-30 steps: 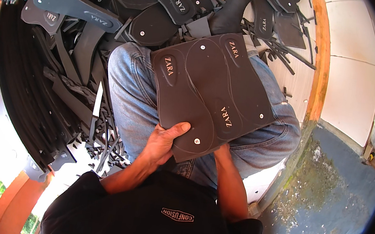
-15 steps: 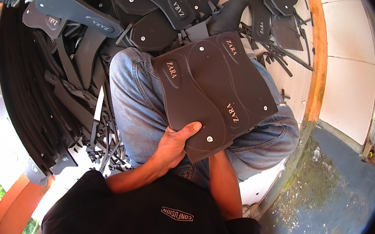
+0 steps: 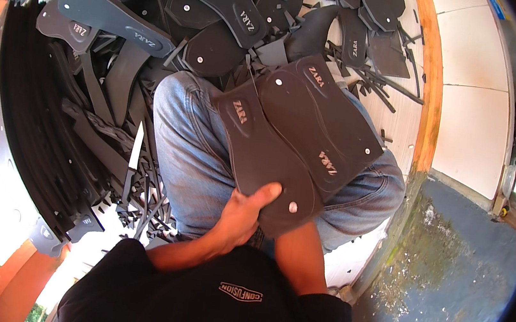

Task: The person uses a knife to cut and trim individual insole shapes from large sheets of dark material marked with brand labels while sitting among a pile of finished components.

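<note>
Left hand [image 3: 242, 216] grips dark sole sheet [image 3: 272, 153] — over jeans [image 3: 189, 146].

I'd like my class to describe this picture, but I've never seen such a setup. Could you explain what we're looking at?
There is no machine here, just a person's bare hands. A wide fisheye camera on the head looks down, so straight edges bend near the rim. The left hand grips a dark sheet outlined with sole shapes, thumb on top, above denim-covered legs. The right forearm reaches beneath it, so that hand is mostly hidden. Beyond lie dark sole-shaped pieces and thin offcuts. A knife with a pale blade lies to the person's left.
</note>
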Available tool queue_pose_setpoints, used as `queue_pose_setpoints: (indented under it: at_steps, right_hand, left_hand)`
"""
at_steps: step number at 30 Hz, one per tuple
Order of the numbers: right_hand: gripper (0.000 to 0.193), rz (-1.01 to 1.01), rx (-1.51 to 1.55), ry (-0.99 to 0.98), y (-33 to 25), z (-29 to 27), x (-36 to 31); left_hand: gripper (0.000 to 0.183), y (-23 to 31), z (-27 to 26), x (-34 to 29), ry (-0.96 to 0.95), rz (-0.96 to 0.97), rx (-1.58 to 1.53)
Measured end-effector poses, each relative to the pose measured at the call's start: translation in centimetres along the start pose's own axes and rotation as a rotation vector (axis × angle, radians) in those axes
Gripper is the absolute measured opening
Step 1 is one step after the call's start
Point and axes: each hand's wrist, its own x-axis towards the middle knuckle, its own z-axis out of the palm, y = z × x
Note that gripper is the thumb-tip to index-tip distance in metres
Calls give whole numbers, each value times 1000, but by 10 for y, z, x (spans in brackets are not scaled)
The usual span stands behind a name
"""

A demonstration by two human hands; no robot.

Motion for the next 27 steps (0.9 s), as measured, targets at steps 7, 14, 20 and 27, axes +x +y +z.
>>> queue_pose_setpoints:
  at_steps: [7,14,20,27]
  right_hand:
    - [42,221,1104,-31,-64,-27,50]
    - [26,266,974,14,-48,-96,-10]
    - [19,318,1141,413,-53,-91,-56]
    - [36,207,658,601,-36,-95,-77]
  left_hand:
    - [37,57,-61,-45,-323,182,469]
    - [32,102,-102,-24,-476,36,751]
    - [20,33,-38,52,-559,333,403]
    - [27,-8,62,65,-198,204,102]
